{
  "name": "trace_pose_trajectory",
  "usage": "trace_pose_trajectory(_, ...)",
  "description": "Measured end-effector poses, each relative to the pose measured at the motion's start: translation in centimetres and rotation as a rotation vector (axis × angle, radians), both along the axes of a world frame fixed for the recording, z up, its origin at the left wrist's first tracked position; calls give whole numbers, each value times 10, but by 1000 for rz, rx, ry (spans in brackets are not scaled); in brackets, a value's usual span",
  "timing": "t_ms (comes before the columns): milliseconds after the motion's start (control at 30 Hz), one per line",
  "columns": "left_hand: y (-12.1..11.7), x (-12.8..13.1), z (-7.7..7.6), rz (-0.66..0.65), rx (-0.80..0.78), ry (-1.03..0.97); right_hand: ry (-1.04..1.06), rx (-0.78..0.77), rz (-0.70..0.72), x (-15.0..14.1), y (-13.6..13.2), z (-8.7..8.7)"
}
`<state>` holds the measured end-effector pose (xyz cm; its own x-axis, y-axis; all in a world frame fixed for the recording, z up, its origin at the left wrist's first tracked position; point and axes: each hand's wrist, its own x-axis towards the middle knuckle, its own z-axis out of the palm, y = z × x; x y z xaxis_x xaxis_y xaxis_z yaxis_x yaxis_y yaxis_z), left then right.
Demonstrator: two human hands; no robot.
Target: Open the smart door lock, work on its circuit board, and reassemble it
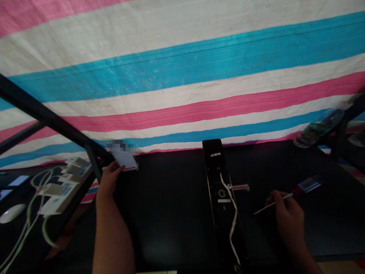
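At the back left, my left hand (pixel 110 177) grips the lower left edge of a smartphone (pixel 125 158), its thumb over the lit screen. My right hand (pixel 286 213) is closed around the metal shaft of a screwdriver (pixel 309 185); its tip points left, and its red and clear handle extends to the right. Between my hands lies a long black panel (pixel 215 163), probably a door lock body, with a white cable (pixel 234 217) along it. A small shiny piece (pixel 241 187) sticks out at the panel's right side.
A clear plastic bottle (pixel 316 129) leans at the back right. A white power strip (pixel 61 194) with plugs and cables sits at the left, near a white mouse (pixel 13 213). Black metal bars (pixel 51 110) cross the left side. A striped sheet (pixel 182 72) hangs behind the black table (pixel 168 213).
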<state>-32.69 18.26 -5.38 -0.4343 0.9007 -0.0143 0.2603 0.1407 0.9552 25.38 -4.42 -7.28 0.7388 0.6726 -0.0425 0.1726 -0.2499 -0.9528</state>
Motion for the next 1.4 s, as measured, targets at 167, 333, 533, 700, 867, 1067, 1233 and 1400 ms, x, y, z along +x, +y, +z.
trace_pose_trajectory(167, 3, 13, 7, 106, 52, -18, -6, -3, -6, 0, 0, 0)
trace_pose_trajectory(333, 14, 32, 35, 500, 371, 95, 31, 13, -19, 2, 0, -4)
trace_pose_trajectory(533, -36, 136, 60, 316, 755, 74, 19, -15, -21, 1, 0, 0)
trace_pose_trajectory(700, -125, 273, 25, -246, 345, -155, 44, 25, -16, -1, 0, 2)
trace_pose_trajectory(867, -171, 339, -9, -470, 123, -315, 55, 62, -4, 1, -1, -5)
trace_pose_trajectory(1067, -175, 349, -12, -489, 155, -334, 98, 61, -1, 6, 0, -15)
trace_pose_trajectory(1233, -176, 350, -15, -452, 138, -335, 65, 62, 25, 8, -1, -17)
trace_pose_trajectory(1400, -176, 354, -16, -417, 140, -385, 29, 28, 36, 5, -2, -9)
